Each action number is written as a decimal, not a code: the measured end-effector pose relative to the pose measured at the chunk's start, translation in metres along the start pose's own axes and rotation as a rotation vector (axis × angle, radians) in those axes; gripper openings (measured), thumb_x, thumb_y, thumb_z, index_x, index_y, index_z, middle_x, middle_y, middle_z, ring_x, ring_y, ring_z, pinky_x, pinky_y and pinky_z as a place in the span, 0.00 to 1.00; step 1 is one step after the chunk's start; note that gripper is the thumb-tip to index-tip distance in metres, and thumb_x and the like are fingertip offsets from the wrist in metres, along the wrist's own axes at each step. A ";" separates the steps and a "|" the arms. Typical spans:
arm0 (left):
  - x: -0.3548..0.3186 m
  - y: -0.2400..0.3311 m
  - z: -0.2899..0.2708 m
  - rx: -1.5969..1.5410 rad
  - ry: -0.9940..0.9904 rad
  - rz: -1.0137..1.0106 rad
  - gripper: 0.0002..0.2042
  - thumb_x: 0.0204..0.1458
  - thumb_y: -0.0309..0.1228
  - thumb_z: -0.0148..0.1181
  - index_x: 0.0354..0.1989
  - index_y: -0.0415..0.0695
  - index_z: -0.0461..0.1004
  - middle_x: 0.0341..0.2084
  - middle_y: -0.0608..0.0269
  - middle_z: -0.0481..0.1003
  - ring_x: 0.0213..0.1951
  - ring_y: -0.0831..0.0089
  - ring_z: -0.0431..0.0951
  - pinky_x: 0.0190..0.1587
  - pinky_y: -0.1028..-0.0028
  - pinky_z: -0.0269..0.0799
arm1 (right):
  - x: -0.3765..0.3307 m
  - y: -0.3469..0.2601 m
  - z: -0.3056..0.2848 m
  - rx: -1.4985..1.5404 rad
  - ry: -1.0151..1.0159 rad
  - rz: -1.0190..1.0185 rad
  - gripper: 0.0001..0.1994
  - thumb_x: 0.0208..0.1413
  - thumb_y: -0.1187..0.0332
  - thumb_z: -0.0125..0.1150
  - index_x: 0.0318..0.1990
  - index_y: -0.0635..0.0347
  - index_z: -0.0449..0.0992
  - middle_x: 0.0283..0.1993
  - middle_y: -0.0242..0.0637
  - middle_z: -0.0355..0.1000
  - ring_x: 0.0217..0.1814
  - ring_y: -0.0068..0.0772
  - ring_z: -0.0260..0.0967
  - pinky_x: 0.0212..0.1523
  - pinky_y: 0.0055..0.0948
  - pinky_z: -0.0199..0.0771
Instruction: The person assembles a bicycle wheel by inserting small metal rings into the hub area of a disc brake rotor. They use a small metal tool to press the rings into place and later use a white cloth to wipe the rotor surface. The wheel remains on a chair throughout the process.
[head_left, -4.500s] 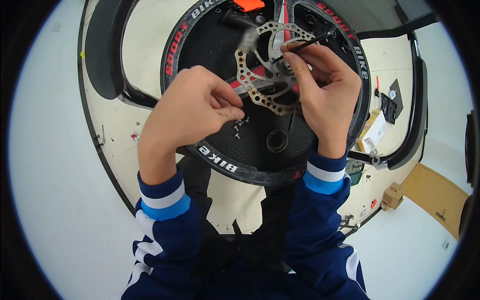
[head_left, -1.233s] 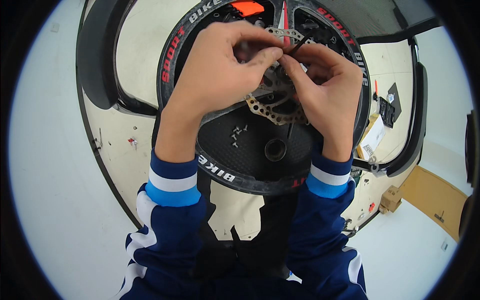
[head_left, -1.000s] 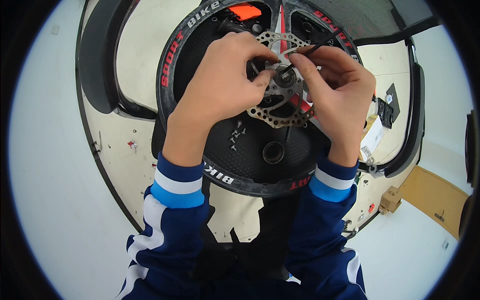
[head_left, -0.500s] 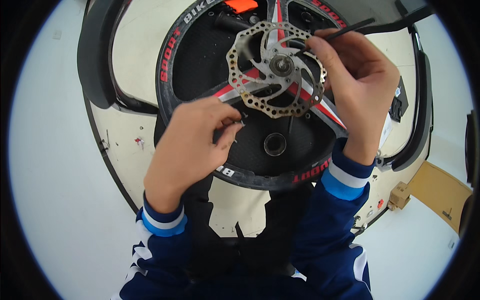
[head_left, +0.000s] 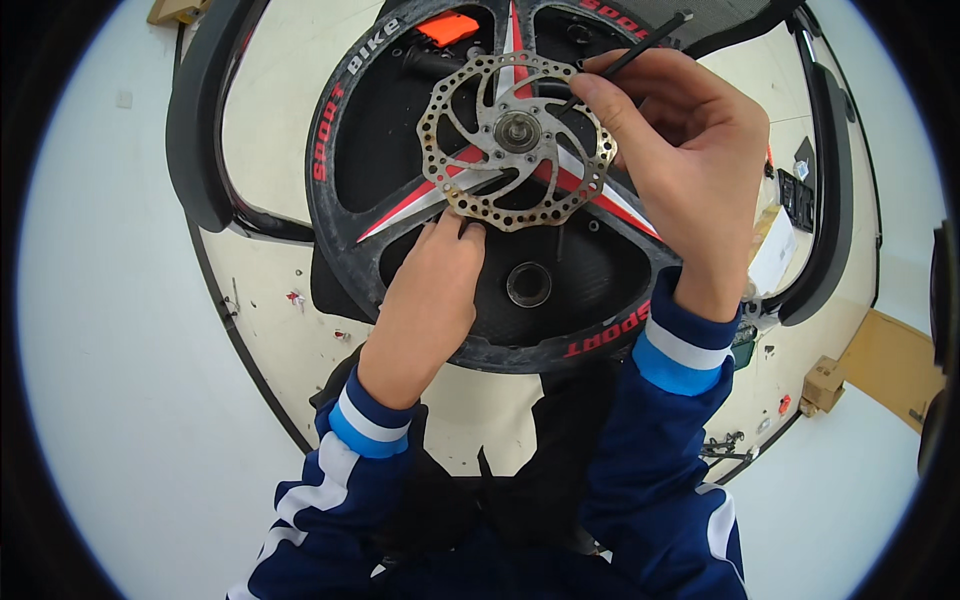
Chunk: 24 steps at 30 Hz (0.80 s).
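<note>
A silver brake disc (head_left: 510,217) with drilled holes sits over the hub (head_left: 518,132) of a black bicycle wheel (head_left: 490,358) with red and white spokes. The wheel lies flat above my knees. In my right hand (head_left: 705,160) a black hex key (head_left: 645,45) is pinched between thumb and fingers. Its lower end reaches down to the disc's centre part, right of the hub. My left hand (head_left: 425,290) is at the disc's lower left edge, fingers curled together. Those fingertips are partly hidden, so anything in them cannot be made out.
On the wheel lie an orange piece (head_left: 447,28), a black cylindrical grip (head_left: 432,63) and a dark metal ring (head_left: 528,285). Chair armrests (head_left: 195,130) flank it. Beyond the right armrest lies a black tool case (head_left: 795,200); a cardboard box (head_left: 823,384) stands lower right.
My left hand has moved up and right to the disc's edge; the small bolts seen in its fingers are now hidden. The disc and wheel appear farther left in view. My right hand keeps the hex key.
</note>
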<state>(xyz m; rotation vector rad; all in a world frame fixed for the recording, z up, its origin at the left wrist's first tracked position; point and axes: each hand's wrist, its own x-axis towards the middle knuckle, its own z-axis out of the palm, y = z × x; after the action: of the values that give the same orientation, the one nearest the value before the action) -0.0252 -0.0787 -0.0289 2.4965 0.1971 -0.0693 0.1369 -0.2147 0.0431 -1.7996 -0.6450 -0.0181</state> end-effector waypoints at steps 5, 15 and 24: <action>0.005 -0.004 0.004 -0.031 0.006 0.024 0.14 0.40 0.14 0.66 0.38 0.34 0.76 0.39 0.45 0.75 0.44 0.45 0.76 0.46 0.57 0.74 | 0.000 0.002 -0.004 0.024 0.016 0.010 0.08 0.51 0.70 0.72 0.35 0.68 0.84 0.28 0.35 0.81 0.21 0.14 0.69 0.23 0.15 0.63; 0.003 0.004 -0.004 -0.044 -0.021 -0.011 0.06 0.45 0.22 0.69 0.31 0.37 0.81 0.34 0.52 0.77 0.36 0.52 0.79 0.39 0.62 0.75 | -0.001 0.005 -0.004 -0.019 0.004 0.030 0.09 0.52 0.69 0.71 0.34 0.67 0.84 0.26 0.35 0.81 0.20 0.15 0.70 0.23 0.17 0.64; 0.004 0.023 -0.032 -0.375 0.121 0.043 0.07 0.46 0.21 0.72 0.34 0.38 0.83 0.26 0.59 0.81 0.25 0.71 0.78 0.30 0.77 0.72 | -0.002 0.009 -0.005 -0.025 0.011 0.033 0.08 0.53 0.69 0.71 0.35 0.66 0.84 0.24 0.34 0.80 0.21 0.15 0.71 0.22 0.17 0.65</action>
<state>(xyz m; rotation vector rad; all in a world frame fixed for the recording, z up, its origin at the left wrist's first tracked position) -0.0172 -0.0770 0.0098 2.1305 0.1876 0.1267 0.1410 -0.2213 0.0363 -1.8327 -0.6095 -0.0144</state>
